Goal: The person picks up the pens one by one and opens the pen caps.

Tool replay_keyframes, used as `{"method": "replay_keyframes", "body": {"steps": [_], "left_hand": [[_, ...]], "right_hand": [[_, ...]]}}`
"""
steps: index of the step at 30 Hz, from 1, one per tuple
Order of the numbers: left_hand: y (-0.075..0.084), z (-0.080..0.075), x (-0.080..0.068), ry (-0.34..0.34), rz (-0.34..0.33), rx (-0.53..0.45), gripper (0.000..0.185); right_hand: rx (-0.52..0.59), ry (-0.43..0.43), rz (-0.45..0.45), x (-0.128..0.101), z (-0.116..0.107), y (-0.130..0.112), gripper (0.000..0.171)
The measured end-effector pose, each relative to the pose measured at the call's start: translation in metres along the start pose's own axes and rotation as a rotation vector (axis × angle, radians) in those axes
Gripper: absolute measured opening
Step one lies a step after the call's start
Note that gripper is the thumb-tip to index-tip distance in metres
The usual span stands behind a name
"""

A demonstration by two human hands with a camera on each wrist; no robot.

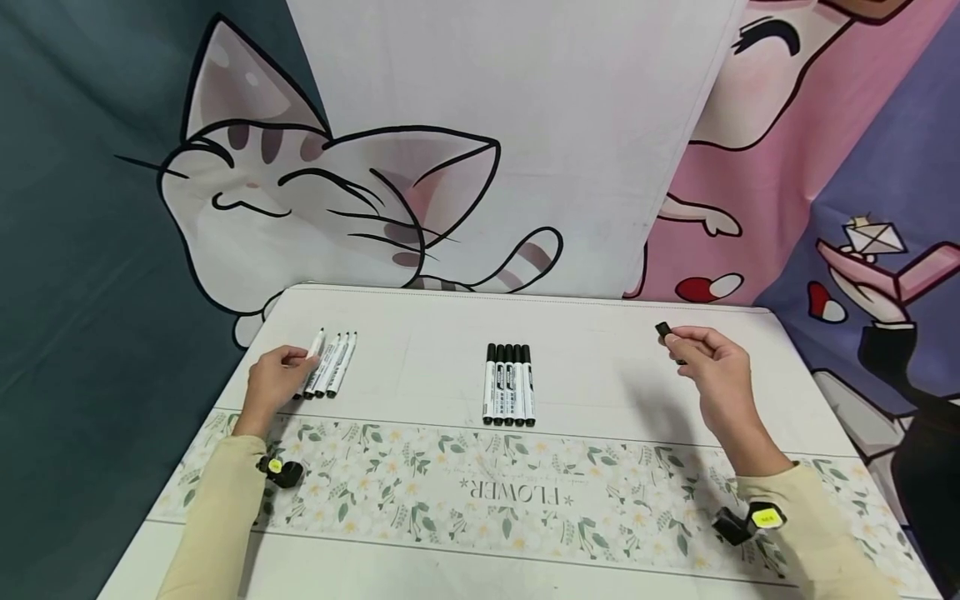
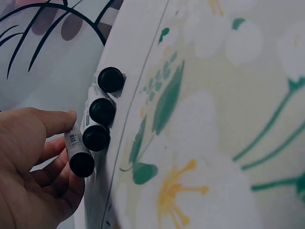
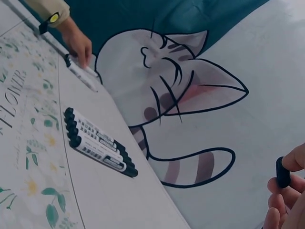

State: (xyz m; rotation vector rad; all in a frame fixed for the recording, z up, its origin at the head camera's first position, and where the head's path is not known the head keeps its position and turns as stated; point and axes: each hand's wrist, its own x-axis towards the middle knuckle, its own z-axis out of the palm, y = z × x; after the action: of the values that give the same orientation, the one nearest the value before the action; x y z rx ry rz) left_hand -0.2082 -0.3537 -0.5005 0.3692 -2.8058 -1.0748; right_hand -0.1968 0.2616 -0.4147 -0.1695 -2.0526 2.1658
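Note:
At the left of the table my left hand [image 1: 277, 379] pinches a white marker [image 2: 75, 150] between thumb and fingers. This marker has a bare, capless tip at the far end and a black butt end. Right beside it lie 3 more uncapped markers [image 1: 335, 367], side by side with their tips pointing away. On the right, my right hand [image 1: 718, 367] is raised above the table and pinches a black marker cap [image 3: 282, 172]. Another bit of black shows lower down by those fingers in the head view, mostly hidden.
Several capped black-and-white markers [image 1: 509, 385] lie in a neat row mid-table, caps away from me. A floral strip [image 1: 450, 492] lettered "FLOWER" crosses the white table [image 1: 420, 333]. Behind stands a cloth backdrop with a cartoon cat [image 1: 292, 192].

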Motion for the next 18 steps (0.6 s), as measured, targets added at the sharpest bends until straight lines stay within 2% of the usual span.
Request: {"method": "replay_keyframes", "body": {"steps": [5,18], "left_hand": [[-0.003,0.002,0.002,-0.007,-0.023,0.004,0.050],[-0.008,0.002,0.002,-0.033,-0.021,0.000,0.055]], "right_hand": [[0.024,0.021,0.028,0.006,-0.010,0.000,0.007],[-0.042,0.103,0.088,0.023,-0.039,-0.003,0.004]]}}
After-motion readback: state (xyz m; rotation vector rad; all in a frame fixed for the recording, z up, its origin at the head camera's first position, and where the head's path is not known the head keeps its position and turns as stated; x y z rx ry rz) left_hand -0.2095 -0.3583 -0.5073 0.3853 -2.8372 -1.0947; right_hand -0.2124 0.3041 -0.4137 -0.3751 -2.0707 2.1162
